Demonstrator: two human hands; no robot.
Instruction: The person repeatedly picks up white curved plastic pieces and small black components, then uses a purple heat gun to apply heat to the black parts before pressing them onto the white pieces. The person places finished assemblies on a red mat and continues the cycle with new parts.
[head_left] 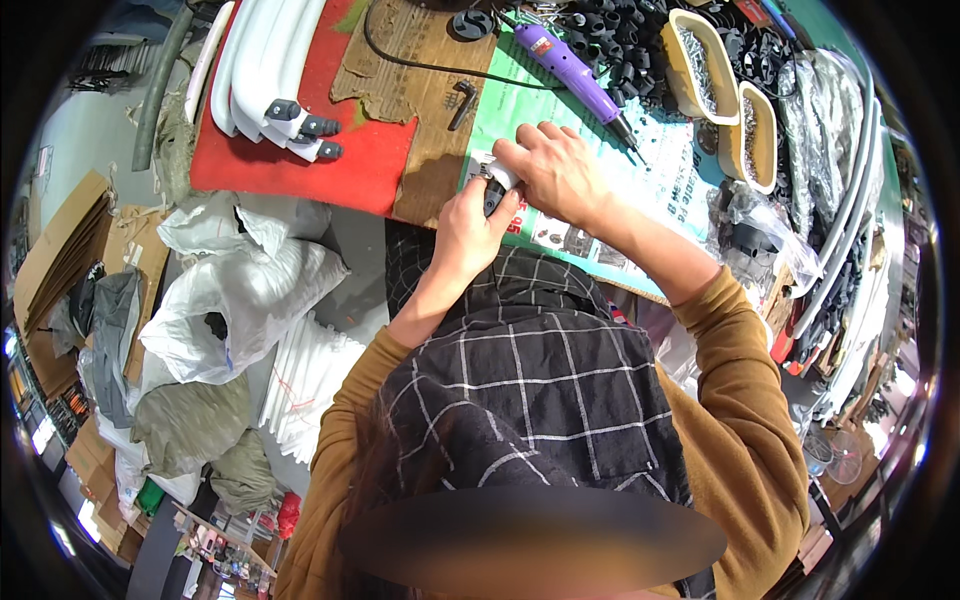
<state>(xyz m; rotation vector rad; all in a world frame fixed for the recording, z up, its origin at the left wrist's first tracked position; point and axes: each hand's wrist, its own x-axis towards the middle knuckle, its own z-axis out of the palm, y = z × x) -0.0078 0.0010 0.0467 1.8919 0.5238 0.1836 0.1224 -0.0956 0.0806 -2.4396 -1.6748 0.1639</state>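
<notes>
My left hand [468, 228] and my right hand [552, 172] meet at the front edge of the workbench [425, 175], both closed around a small white and black plastic part [496, 187]. The part's black end pokes out between my left thumb and fingers. My right fingers cover its top, so its full shape is hidden. A purple electric screwdriver [572, 68] lies on the green sheet [520, 105] just beyond my right hand, its tip pointing right.
White curved plastic bars with black end fittings [268, 75] rest on a red mat [330, 150] at left. Two cream trays of screws [700, 62] and a heap of black parts [620, 35] sit at back right. A black hex key [460, 103] lies mid-bench. Plastic bags [235, 300] lie on the floor at left.
</notes>
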